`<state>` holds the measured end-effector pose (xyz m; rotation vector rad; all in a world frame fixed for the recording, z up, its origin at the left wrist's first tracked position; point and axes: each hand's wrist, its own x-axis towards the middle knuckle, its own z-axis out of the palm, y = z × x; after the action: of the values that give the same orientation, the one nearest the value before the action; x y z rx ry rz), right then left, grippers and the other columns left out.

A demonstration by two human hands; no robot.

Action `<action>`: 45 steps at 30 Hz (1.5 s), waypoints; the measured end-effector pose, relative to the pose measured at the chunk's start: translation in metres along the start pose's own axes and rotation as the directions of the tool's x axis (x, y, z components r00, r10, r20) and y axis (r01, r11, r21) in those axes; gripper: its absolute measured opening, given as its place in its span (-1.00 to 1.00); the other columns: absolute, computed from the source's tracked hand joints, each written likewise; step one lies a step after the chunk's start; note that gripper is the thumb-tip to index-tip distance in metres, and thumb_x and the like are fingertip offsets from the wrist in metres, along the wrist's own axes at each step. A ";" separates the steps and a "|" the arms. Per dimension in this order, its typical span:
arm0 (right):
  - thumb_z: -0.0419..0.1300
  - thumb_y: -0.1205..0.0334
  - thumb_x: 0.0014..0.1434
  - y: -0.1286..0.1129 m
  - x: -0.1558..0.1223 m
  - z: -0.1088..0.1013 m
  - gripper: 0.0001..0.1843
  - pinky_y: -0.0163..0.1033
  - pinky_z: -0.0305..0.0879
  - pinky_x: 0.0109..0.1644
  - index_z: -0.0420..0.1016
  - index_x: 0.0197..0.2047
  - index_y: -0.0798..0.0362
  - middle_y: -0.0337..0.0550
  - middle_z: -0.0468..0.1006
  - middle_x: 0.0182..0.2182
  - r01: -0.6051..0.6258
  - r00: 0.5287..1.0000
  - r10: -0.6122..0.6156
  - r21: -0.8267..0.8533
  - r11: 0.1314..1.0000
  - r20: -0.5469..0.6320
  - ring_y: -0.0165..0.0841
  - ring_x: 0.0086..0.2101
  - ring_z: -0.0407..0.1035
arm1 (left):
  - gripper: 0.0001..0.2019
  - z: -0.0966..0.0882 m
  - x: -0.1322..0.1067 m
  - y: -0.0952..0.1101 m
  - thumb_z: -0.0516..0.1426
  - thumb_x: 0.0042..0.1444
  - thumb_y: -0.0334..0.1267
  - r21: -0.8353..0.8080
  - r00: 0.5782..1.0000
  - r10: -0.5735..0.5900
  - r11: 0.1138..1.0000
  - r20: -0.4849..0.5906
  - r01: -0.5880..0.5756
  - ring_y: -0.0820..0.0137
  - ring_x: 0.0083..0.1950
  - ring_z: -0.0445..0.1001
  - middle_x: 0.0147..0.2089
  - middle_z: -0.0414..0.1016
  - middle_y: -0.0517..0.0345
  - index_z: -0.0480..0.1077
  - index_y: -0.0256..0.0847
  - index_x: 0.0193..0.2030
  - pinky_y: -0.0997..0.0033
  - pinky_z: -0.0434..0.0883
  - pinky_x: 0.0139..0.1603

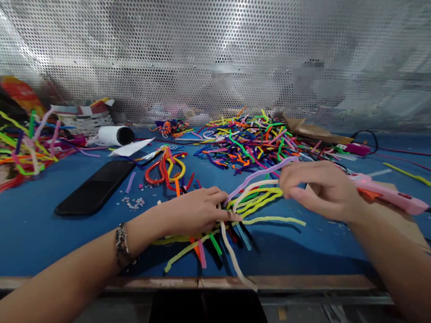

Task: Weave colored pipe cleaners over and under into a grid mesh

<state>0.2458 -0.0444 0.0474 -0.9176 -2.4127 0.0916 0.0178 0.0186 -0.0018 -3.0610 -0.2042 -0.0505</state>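
My left hand (199,210) presses down on a crossed bundle of colourful pipe cleaners near the table's front edge, its thumb and fingers closed on them. From under it, yellow pipe cleaners (262,201) reach right, and orange, pink, green, black and blue ends stick out toward me. A cream pipe cleaner (231,256) hangs over the front edge and loops up on the far side. My right hand (318,188) pinches what looks like the loop's far end, with its fingertips closed. A lilac pipe cleaner (262,173) runs behind those fingers. The weave's middle is hidden under my left hand.
A large heap of cut pipe cleaners (243,143) lies at the back. Left stand a black phone (97,188), a white roll (115,136) and looped red pipe cleaners (154,170). A pink glue gun (388,192) rests on cardboard (400,225) beyond my right wrist.
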 end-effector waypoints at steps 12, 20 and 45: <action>-0.13 0.43 0.21 -0.007 0.001 0.030 -0.68 -0.28 0.23 -0.09 0.43 -0.22 0.01 -0.20 0.52 -0.22 0.433 0.891 -0.376 -0.725 0.536 0.254 -0.42 -0.20 0.35 | -0.65 0.006 0.000 -0.004 0.04 0.11 -0.38 -0.001 0.997 0.033 0.999 -0.066 -0.033 0.34 -0.16 0.22 -0.15 0.28 0.04 0.27 -0.09 0.06 0.42 0.22 -0.12; 0.00 0.28 0.16 0.009 -0.001 0.036 -0.77 -0.17 0.24 -0.16 0.43 -0.18 0.07 -0.09 0.54 -0.29 0.307 0.927 -0.094 -0.592 0.745 0.362 -0.30 -0.27 0.39 | -0.65 0.002 -0.001 0.000 0.06 0.09 -0.40 0.001 0.997 0.015 1.000 -0.071 -0.014 0.34 -0.17 0.24 -0.16 0.30 0.04 0.29 -0.09 0.04 0.45 0.23 -0.16; -0.06 0.25 0.22 0.018 -0.002 0.051 -0.78 -0.42 0.11 -0.45 0.38 -0.27 0.12 -0.28 0.43 -0.53 -0.234 0.918 0.199 0.063 0.970 0.344 -0.50 -0.54 0.24 | -0.63 0.001 -0.001 -0.001 0.04 0.12 -0.39 -0.006 1.000 -0.009 1.000 -0.007 0.009 0.33 -0.17 0.23 -0.16 0.27 0.02 0.25 -0.09 0.08 0.42 0.22 -0.15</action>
<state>0.2315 -0.0251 -0.0013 -1.2002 -2.5710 0.4885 0.0171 0.0191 -0.0025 -3.0658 -0.2179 -0.0626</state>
